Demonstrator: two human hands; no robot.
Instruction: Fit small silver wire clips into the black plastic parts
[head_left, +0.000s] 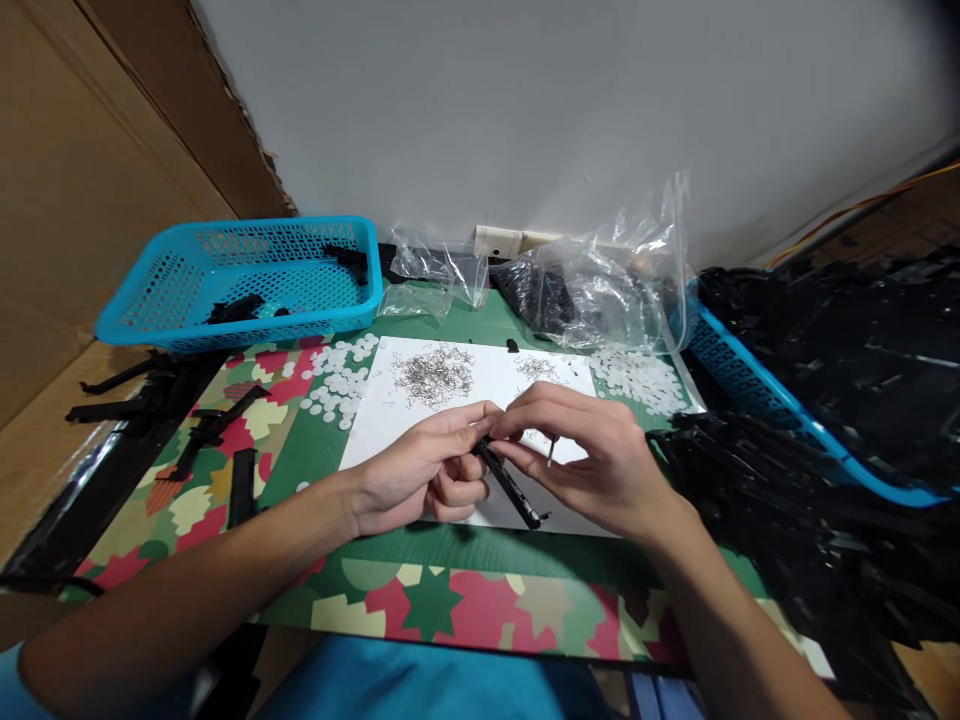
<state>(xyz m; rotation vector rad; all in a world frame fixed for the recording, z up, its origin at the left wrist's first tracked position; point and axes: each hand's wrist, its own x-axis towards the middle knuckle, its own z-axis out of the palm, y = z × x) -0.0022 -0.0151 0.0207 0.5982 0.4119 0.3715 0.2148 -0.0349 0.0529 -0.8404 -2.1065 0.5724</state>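
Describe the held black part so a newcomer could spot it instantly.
Find the white sheet on the green surface. Over its near side, a slim black part juts from the left hand. Unlike the parts piled at right, it is held.

held bar [511,488] 1 | baskets [315,325] 2 | disc piles [341,385] 2 | wire piles [435,376] 2

A cramped hand-assembly workshop, by all appearances: 2 blue plastic baskets [292,280], mounds of black parts [757,500], loose wire pieces [435,376] and white discs [637,378] crowd in and around a patterned tabletop [487,610] beside a plain wall [525,110], with cardboard [97,120] at left.
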